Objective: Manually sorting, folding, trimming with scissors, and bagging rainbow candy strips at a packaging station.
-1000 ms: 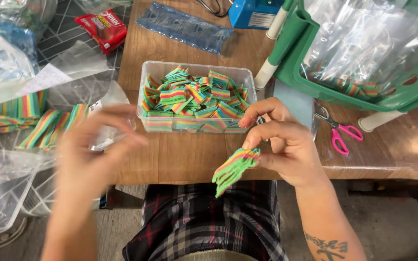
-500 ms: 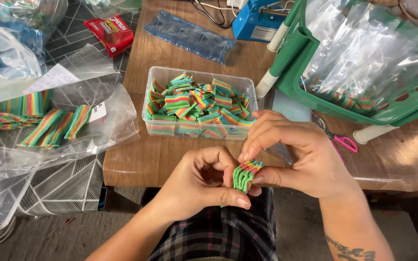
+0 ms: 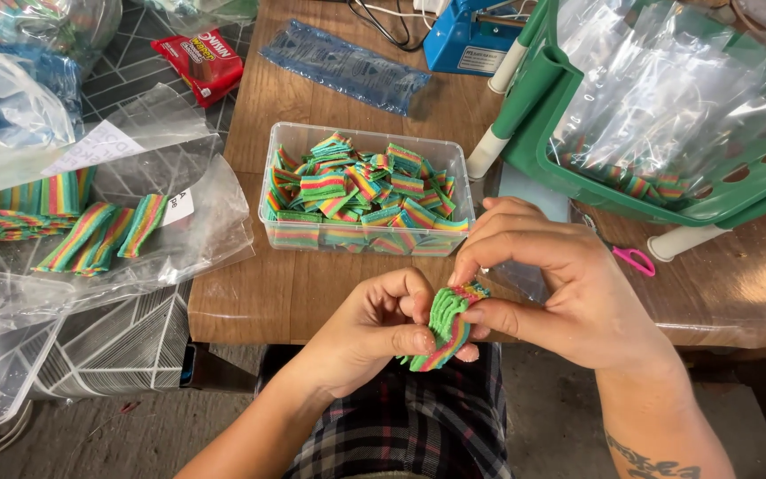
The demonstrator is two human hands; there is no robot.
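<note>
Where the worktop point(image 3: 312, 293) ends at its near edge, both hands meet just past it, above a plaid-clad lap, sharing a small stack of rainbow candy strips point(image 3: 445, 324). The left hand point(image 3: 374, 333) closes its grip on the stack from the left, thumb across the front, while the right hand point(image 3: 569, 297) pinches the stack's upper right end between thumb and forefinger; how many strips are in the stack is hard to tell. Just beyond the hands, a clear plastic tub point(image 3: 365, 133) of cut rainbow pieces sits back from the edge, leaving a bare band of wood between. Pink-handled scissors point(image 3: 631, 260) lie to the right, near a green basket point(image 3: 569, 168). To the left, off the worktop, clear bags point(image 3: 135, 231) hold longer strips.
</note>
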